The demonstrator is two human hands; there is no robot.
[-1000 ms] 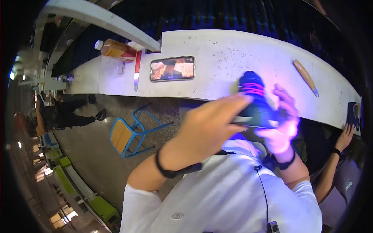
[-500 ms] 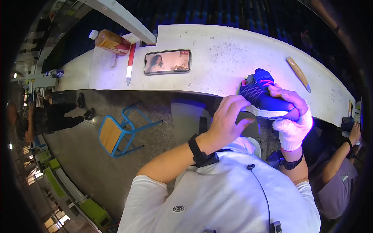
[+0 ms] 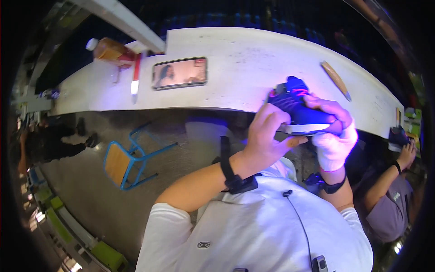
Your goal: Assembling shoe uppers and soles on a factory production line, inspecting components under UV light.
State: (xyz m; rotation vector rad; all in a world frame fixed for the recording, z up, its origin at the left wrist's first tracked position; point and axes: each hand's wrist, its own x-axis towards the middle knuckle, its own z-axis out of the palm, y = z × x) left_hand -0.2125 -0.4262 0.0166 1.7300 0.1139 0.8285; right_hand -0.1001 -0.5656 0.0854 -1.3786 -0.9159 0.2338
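A dark blue sneaker (image 3: 300,110) with a white sole and pink-lit laces is held at the near edge of the white table. My right hand (image 3: 337,129), in a white glove that leaves some fingers bare, grips its right end, fingers over the upper. Against the sneaker's left side press the curled fingers of my bare left hand (image 3: 267,129), while its thumb sticks out below the sole. My left fingertips are partly hidden and slightly blurred.
On the table (image 3: 226,97) lie a phone (image 3: 180,72) playing a video, a red-handled knife (image 3: 136,79), a wooden-handled tool (image 3: 335,80) and an amber drink bottle (image 3: 113,52). A blue-framed stool (image 3: 118,164) stands on the floor. At right, a co-worker's hand (image 3: 406,155) holds a dark shoe.
My left fingers have closed in on the sneaker's left side, where they were looser before. The sneaker stays in my right hand. The whole view has shifted slightly.
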